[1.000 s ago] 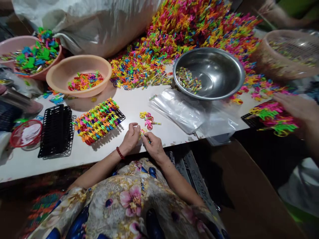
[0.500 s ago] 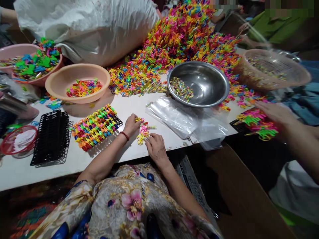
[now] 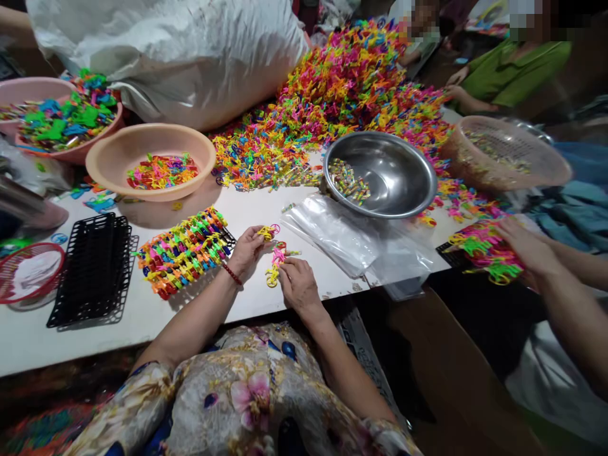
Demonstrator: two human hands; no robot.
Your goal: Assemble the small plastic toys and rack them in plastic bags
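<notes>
My left hand (image 3: 247, 251), with a red bead bracelet at the wrist, pinches a small yellow plastic toy piece (image 3: 265, 234); a pink ring shows beside it. Just to the right, the curled fingers of my right hand (image 3: 301, 285) are at several small pink and yellow plastic toy pieces (image 3: 275, 259) on the white table (image 3: 247, 288). Whether they grip one of these is hard to make out. Left of my left hand, a black rack (image 3: 228, 237) carries rows of colourful toy pieces (image 3: 183, 253).
Stacked black racks (image 3: 92, 269) and a red basket (image 3: 59, 256) lie at the left. Behind are an orange basin (image 3: 152, 133), a steel bowl (image 3: 403, 206), clear bags (image 3: 327, 237) and a big heap of toy pieces (image 3: 351, 82). At the right, a co-worker's hand (image 3: 527, 247) covers another filled rack.
The view has shifted a little. My left hand has moved slightly away from the pieces by my right hand, still pinching the yellow piece. My right hand stays by the pink and yellow pieces.
</notes>
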